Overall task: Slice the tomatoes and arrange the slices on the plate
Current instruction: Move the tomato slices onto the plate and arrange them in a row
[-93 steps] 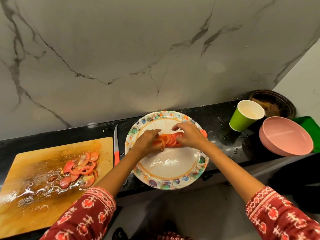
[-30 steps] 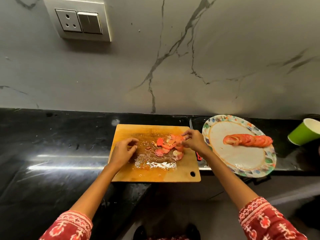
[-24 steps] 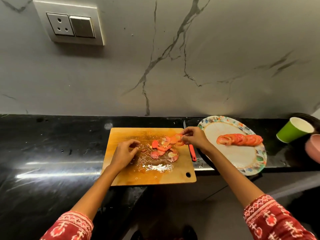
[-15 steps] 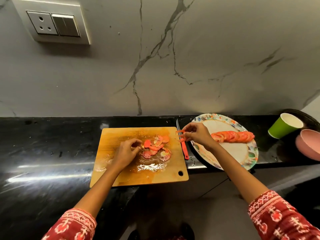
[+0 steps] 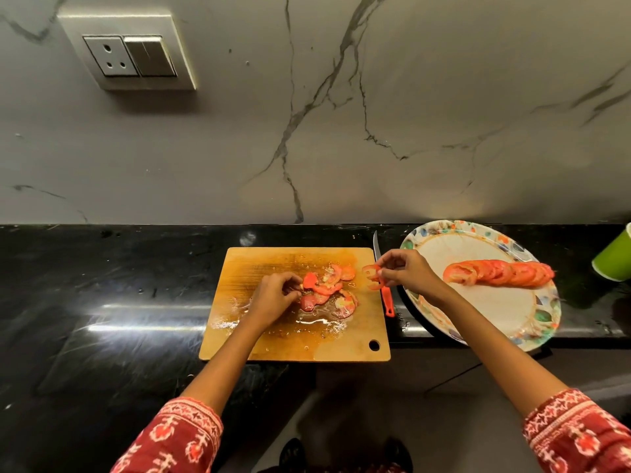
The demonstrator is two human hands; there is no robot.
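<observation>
A wet wooden cutting board (image 5: 293, 343) lies on the black counter with several loose tomato slices (image 5: 329, 285) in its middle. My left hand (image 5: 273, 295) rests on the board with its fingertips pinched on a slice at the left of that pile. My right hand (image 5: 404, 269) hangs over the board's right edge, holding a thin tomato slice (image 5: 372, 276) between its fingers. To the right sits a patterned paper plate (image 5: 532, 322) with a row of overlapping tomato slices (image 5: 498, 273) across it.
A knife with an orange handle (image 5: 387, 300) lies between board and plate, blade pointing at the wall. A green paper cup (image 5: 614, 257) stands at the far right edge. The plate overhangs the counter's front edge. A wall socket (image 5: 128, 56) is up on the marble wall.
My right hand picked a slice from the board's pile and carried it rightward to the board's edge. My left hand moved onto the pile. Earlier both hands were arranging slices on the plate.
</observation>
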